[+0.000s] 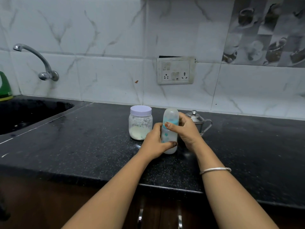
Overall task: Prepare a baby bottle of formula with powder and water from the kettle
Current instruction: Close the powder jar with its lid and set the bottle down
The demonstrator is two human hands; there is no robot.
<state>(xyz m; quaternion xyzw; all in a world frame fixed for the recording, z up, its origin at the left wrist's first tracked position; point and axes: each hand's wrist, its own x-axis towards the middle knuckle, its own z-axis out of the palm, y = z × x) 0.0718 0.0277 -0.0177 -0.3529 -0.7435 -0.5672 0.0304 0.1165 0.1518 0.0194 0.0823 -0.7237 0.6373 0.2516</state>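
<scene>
A translucent baby bottle (170, 116) with blue print and a clear cap stands upright on the black counter (92, 146). My left hand (155, 142) wraps its lower body. Near the teal collar, my right hand (186, 129) grips the upper part, thumb across the front. Just left of the bottle stands a clear jar (140, 124) with a pale lilac lid on and whitish powder at its bottom. A small steel kettle (198, 121) with lid and handle sits behind my right hand, partly hidden.
A black sink (24, 113) is set in the counter at the left, with a chrome tap (38, 61) on the tiled wall above. A green object (5, 86) stands at the far left edge. A socket panel (175, 71) is on the wall. Cabinet handles (140, 215) show below the counter edge.
</scene>
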